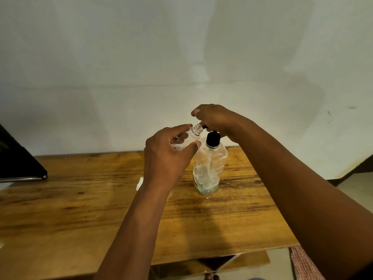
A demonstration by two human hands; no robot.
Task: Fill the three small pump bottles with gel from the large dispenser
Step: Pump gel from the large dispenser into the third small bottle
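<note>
— What is the biggest thing in front of you?

— Your brown wooden table with a dark streaky grain (pixel 84 215). Its far edge runs along a pale plain wall (pixel 121 57), and your two forearms reach out over the middle of it.

— And on the table?

— At the far left edge you have a flat black slab with a silver rim (pixel 18 158); what it is I cannot tell. Near the far edge, a little right of the middle, stands your large clear plastic dispenser with a black pump collar (pixel 210 164). It is upright, with whitish foamy gel sitting in its lower half.

— Where is your right hand?

— Your right hand (pixel 214 118) is on top of the dispenser, fingers curled down over the black pump head, so most of the head is hidden. Only the tip of the black spout shows below your fingers.

— And your left hand?

— Your left hand (pixel 169 154) is raised above the table, just left of the dispenser, and grasps one small clear pump bottle with a threaded open neck (pixel 193 133). Thumb and fingers wrap its body. You hold it tilted, mouth up and to the right, right against the spout tip. Whether gel is inside it I cannot tell.

— Anything smaller?

— A small white thing (pixel 140 181) peeks out from behind your left wrist, lying on the table; most of it is hidden.
</note>
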